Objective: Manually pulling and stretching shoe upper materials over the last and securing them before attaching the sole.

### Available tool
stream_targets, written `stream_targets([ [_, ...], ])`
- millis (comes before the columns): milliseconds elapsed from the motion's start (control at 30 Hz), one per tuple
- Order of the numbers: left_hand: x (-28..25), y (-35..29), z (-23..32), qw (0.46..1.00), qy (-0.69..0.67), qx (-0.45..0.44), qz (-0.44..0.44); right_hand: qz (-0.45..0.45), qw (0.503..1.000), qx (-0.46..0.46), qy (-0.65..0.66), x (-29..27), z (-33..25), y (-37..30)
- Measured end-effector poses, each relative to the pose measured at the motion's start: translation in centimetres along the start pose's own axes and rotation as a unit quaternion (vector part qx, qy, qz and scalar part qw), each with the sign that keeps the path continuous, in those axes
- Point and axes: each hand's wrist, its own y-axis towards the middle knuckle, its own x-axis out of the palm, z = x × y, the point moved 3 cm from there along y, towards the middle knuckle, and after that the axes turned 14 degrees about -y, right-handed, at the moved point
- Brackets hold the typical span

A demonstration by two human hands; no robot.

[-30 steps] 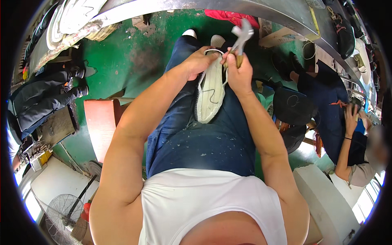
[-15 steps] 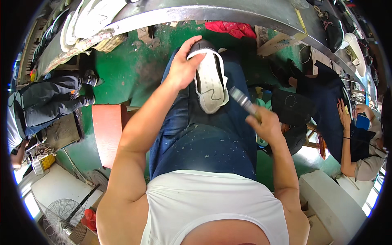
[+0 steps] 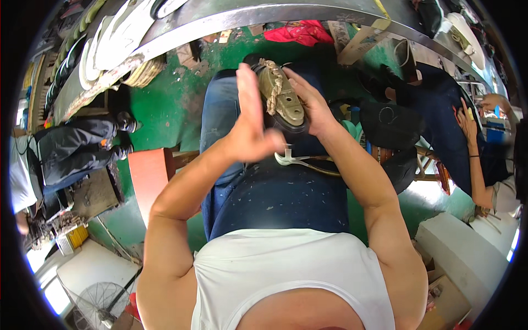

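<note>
A dark shoe (image 3: 288, 127) stands over my lap with an olive-green shoe last (image 3: 287, 100) in it. The last has holes in its top and a knotted rope (image 3: 276, 82) lying along it. My right hand (image 3: 314, 104) is against the shoe's right side, fingers along its edge, gripping it. On the other side is my left hand (image 3: 250, 124), its fingers stretched up and thumb apart, smeared by motion. Whether its palm touches the shoe is unclear. Just below, on my lap, lies a white piece (image 3: 287, 159) with a thin tan curved strip, its kind unclear.
A metal-edged workbench (image 3: 220, 21) with white shoe parts (image 3: 124, 36) runs across the far side. A red box-like block (image 3: 151, 179) stands at left, a fan (image 3: 102, 302) at lower left. Other people sit at both sides; a black bag (image 3: 390, 124) is at my right.
The white underside of a shoe was showing; now the last and rope face up. The metallic-ended tool has left my right hand, which now holds the shoe. My left hand has opened.
</note>
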Motion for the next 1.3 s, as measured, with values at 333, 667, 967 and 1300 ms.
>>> stream_targets([
  [333,5.0,-4.5,-15.8,0.711,-0.488,-0.314,0.397,0.103,0.932,-0.007,-0.347,-3.7,11.0,7.1],
  [667,5.6,-2.0,-16.7,0.666,-0.555,-0.360,0.346,0.125,0.965,0.100,-0.206,-4.9,11.5,8.3],
  [967,5.5,-0.7,-15.6,0.693,-0.529,-0.363,0.329,0.232,0.907,0.075,-0.342,-5.9,10.3,9.5],
  [1300,3.9,1.6,-8.2,0.651,-0.506,-0.423,0.375,0.220,0.939,0.063,-0.257,-4.2,7.8,8.8],
])
